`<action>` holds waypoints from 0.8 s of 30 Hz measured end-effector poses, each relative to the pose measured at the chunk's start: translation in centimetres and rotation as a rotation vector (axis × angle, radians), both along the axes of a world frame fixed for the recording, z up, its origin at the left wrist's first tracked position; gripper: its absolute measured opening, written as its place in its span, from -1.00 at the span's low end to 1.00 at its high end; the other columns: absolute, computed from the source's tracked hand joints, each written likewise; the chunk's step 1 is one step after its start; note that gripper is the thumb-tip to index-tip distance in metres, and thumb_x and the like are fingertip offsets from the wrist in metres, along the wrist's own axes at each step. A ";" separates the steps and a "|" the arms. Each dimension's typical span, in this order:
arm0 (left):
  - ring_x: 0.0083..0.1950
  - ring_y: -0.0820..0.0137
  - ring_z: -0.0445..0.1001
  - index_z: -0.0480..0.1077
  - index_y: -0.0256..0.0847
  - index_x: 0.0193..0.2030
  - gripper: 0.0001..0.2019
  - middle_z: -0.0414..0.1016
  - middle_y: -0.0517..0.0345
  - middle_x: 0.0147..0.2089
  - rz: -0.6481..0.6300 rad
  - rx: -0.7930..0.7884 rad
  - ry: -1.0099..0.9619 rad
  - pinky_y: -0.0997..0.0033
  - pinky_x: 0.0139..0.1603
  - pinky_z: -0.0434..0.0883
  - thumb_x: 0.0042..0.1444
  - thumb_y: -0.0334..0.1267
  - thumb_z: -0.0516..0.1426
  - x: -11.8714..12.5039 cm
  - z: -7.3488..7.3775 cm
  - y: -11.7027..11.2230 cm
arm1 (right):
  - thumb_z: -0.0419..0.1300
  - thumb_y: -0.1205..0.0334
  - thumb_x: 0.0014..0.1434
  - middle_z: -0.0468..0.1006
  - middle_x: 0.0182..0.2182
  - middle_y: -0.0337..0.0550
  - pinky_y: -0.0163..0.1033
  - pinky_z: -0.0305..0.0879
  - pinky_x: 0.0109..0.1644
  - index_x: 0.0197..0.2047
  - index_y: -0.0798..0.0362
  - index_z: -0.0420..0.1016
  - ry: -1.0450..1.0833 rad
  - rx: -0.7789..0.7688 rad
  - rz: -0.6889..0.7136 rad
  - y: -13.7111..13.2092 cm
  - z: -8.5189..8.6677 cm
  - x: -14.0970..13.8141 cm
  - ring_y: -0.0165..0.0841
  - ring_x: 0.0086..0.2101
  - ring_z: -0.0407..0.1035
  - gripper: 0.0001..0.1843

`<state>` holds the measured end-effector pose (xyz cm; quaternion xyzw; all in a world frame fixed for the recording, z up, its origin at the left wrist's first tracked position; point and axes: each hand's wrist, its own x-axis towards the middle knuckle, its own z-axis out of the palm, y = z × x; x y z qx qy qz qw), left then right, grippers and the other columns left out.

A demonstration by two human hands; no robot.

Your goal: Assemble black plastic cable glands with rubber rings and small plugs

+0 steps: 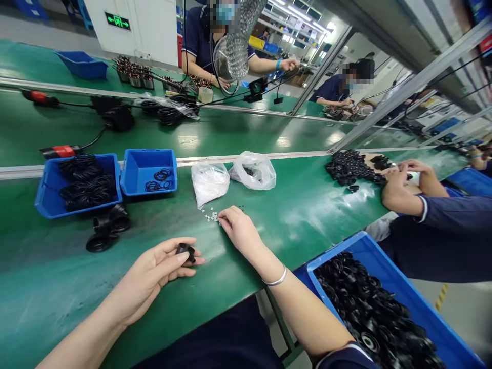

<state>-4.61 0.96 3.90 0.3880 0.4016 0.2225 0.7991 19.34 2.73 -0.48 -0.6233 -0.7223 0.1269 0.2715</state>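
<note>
My left hand (165, 264) holds a small black plastic part (185, 251) between thumb and fingers, just above the green bench. To its upper right, my right hand (239, 228) reaches down to the bench, fingertips pinched together at the edge of a scatter of tiny white pieces (210, 215). Whatever sits between those fingertips is too small to make out. Behind the white pieces lies a clear plastic bag (209, 182) with white contents. Beside that is an open plastic bag (254, 170) holding something dark.
Two blue bins (41, 192) (149, 152) hold black rings. Black round fittings (111, 220) lie before them. A large blue crate (363, 238) of black parts stands at lower right. A co-worker's hands (409, 171) work beside a heap of black parts (348, 166).
</note>
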 end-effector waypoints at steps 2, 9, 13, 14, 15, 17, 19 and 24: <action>0.05 0.22 0.42 0.32 -0.14 0.16 -0.61 0.45 0.01 0.02 0.022 -0.034 -0.055 0.29 0.00 0.41 0.19 -0.20 0.15 0.1 0.1 0.0 | 0.10 0.37 0.24 0.40 -0.30 -0.17 -0.29 0.30 -0.16 -0.20 0.04 0.42 0.011 0.003 0.018 0.0 -0.1 0.1 -0.38 -0.31 0.34 -0.89; -0.20 0.39 0.40 0.36 -0.17 0.16 -0.63 0.40 0.02 -0.02 0.070 -0.067 -0.121 0.44 -0.24 0.42 0.21 -0.24 0.12 0.1 -0.2 -0.1 | 0.09 0.37 0.24 0.39 -0.31 -0.17 -0.28 0.31 -0.16 -0.22 0.05 0.42 0.020 -0.007 0.022 0.2 -0.1 0.0 -0.37 -0.30 0.35 -0.90; -0.20 0.34 0.45 0.35 -0.24 0.16 -0.64 0.41 -0.10 0.06 0.084 -0.092 -0.151 0.34 -0.20 0.46 0.25 -0.23 0.06 0.1 -0.4 -0.1 | 0.10 0.37 0.23 0.38 -0.32 -0.18 -0.28 0.30 -0.19 -0.26 0.06 0.42 0.012 -0.015 0.018 0.1 0.1 -0.1 -0.37 -0.33 0.34 -0.91; -0.20 0.33 0.46 0.35 -0.25 0.16 -0.64 0.41 -0.11 0.06 0.087 -0.091 -0.157 0.32 -0.19 0.46 0.26 -0.23 0.05 0.1 -0.4 -0.1 | 0.10 0.38 0.22 0.38 -0.34 -0.18 -0.28 0.30 -0.20 -0.28 0.06 0.41 0.010 -0.017 0.012 0.0 0.2 -0.1 -0.37 -0.34 0.33 -0.92; -0.19 0.32 0.46 0.35 -0.26 0.16 -0.65 0.41 -0.13 0.07 0.091 -0.089 -0.160 0.31 -0.19 0.47 0.26 -0.23 0.05 0.1 -0.5 0.0 | 0.11 0.38 0.21 0.37 -0.35 -0.19 -0.28 0.29 -0.21 -0.30 0.06 0.40 0.009 -0.019 0.002 0.0 0.2 -0.1 -0.37 -0.35 0.33 -0.92; -0.20 0.31 0.49 0.34 -0.27 0.15 -0.65 0.41 -0.14 0.07 0.096 -0.088 -0.158 0.30 -0.19 0.48 0.26 -0.24 0.05 0.1 -0.5 0.0 | 0.13 0.39 0.19 0.36 -0.38 -0.21 -0.29 0.28 -0.24 -0.32 0.05 0.38 0.009 -0.020 -0.012 -0.2 0.2 -0.1 -0.38 -0.37 0.32 -0.93; -0.18 0.27 0.52 0.33 -0.29 0.14 -0.66 0.42 -0.16 0.06 0.101 -0.099 -0.150 0.25 -0.14 0.49 0.26 -0.26 0.05 0.2 -0.5 0.1 | 0.14 0.38 0.19 0.35 -0.39 -0.22 -0.29 0.27 -0.25 -0.34 0.05 0.37 0.011 -0.016 -0.019 -0.3 0.1 0.0 -0.38 -0.38 0.31 -0.93; 0.00 0.04 0.52 0.34 -0.33 0.11 -0.68 0.44 -0.20 0.07 0.094 -0.129 -0.149 0.06 0.05 0.45 0.28 -0.27 0.01 0.3 -0.2 0.1 | 0.10 0.35 0.24 0.36 -0.39 -0.20 -0.28 0.27 -0.22 -0.33 0.04 0.37 0.010 0.014 -0.015 -0.7 -0.1 0.4 -0.36 -0.36 0.31 -0.90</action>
